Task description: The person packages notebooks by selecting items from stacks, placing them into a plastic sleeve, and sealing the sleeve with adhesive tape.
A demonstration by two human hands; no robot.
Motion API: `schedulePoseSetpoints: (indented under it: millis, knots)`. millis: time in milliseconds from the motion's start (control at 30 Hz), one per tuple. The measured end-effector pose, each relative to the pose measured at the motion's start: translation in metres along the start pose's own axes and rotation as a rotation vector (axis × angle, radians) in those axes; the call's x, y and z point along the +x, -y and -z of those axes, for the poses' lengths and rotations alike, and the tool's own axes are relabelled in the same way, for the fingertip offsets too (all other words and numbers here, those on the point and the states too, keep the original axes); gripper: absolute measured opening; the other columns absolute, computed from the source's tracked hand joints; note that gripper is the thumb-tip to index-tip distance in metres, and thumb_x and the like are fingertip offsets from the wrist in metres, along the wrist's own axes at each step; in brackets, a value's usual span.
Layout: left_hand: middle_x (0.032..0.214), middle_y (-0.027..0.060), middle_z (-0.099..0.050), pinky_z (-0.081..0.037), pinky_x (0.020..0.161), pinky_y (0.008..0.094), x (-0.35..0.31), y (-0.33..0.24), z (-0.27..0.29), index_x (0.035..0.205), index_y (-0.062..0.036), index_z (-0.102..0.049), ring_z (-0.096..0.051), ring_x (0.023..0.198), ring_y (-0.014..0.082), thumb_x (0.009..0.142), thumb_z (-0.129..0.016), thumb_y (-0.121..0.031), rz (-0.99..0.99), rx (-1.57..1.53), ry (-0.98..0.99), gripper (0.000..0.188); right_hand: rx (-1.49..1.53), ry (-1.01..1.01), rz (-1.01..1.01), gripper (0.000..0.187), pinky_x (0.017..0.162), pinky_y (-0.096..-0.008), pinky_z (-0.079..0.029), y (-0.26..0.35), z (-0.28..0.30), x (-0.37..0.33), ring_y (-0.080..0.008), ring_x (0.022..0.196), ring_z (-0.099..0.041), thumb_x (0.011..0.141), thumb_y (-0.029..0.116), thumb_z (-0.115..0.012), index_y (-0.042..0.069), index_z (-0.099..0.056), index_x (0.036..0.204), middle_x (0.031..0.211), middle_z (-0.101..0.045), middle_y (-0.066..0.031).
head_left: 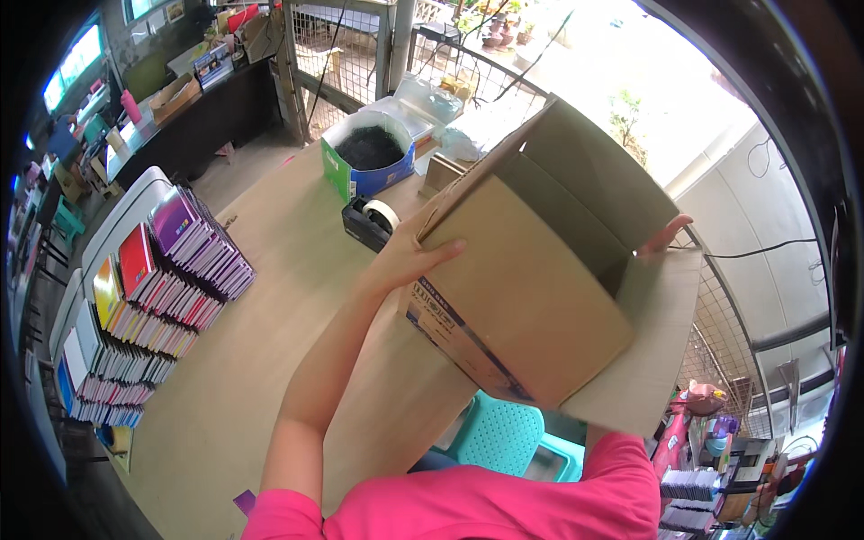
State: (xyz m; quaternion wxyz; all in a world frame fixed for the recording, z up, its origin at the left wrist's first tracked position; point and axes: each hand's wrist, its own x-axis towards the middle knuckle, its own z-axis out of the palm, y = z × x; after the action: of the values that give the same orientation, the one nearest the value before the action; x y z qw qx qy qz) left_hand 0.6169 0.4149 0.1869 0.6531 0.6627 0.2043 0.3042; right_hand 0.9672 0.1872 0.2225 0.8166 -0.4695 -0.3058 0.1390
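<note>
A brown cardboard box (522,288) is held tilted over the right side of the table, its open top facing up and to the right. Inside, the part I can see holds nothing. My left hand (416,259) grips the box's left side, thumb lying along the cardboard and fingers hidden behind it. At the far right rim, my right hand (664,236) is closed around the edge, with only part of its fingers showing. One flap (643,360) hangs outward over my right arm. A black tape dispenser (363,225) with a roll of tape stands just beyond my left hand.
Stacks of notebooks (162,310) with colourful covers line the left of the wooden table (270,360). A green and blue carton (342,171) with black contents stands at the far edge, near plastic containers (430,99). A turquoise stool (499,432) is below the near edge.
</note>
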Motion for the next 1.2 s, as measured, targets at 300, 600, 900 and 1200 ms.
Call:
schedulePoseSetpoints:
  millis: [300,600,900,1200]
  knots:
    - [0.116,0.0110,-0.068,-0.051,0.088,0.0307,0.008,0.024,0.005,0.134,-0.0022,-0.053,-0.064,0.102,0.0156,0.089,-0.069,-0.012,-0.033,0.107,-0.094,0.049,-0.057,0.048,-0.019,0.062,0.095,-0.0456,-0.047,-0.022,-0.006,0.052,-0.0326,0.107,-0.061,0.083,0.045,-0.060,0.004,-0.056,0.130,0.116,-0.064,-0.0167]
    - [0.088,0.0048,-0.070,-0.050,0.069,0.0295,0.009,0.031,-0.020,0.115,0.0022,-0.061,-0.061,0.075,0.0112,0.095,-0.063,-0.016,-0.188,0.113,-0.407,0.027,-0.165,0.008,-0.086,0.053,0.093,-0.0443,-0.049,-0.026,0.041,0.020,-0.0326,0.102,-0.063,0.083,0.037,-0.062,0.005,-0.060,0.126,0.110,-0.067,-0.0159]
    - [0.145,0.0151,-0.047,-0.039,0.105,0.0351,0.002,0.050,0.011,0.151,-0.0091,-0.032,-0.048,0.128,0.0247,0.096,-0.063,-0.030,-0.270,-0.366,-0.213,0.067,-0.458,-0.086,-0.062,0.045,0.090,-0.0431,-0.051,-0.038,0.072,0.005,-0.0326,0.098,-0.065,0.083,0.028,-0.064,0.006,-0.064,0.122,0.104,-0.070,-0.0150]
    - [0.126,0.0138,-0.055,-0.049,0.090,0.0365,-0.024,0.246,0.105,0.140,-0.0094,-0.044,-0.057,0.106,0.0223,0.088,-0.070,-0.025,0.272,0.190,-0.873,0.061,-0.965,1.598,-0.981,0.038,0.087,-0.0418,-0.052,-0.129,0.083,-0.322,-0.0326,0.093,-0.067,0.083,0.020,-0.066,0.007,-0.068,0.118,0.098,-0.072,-0.0142]
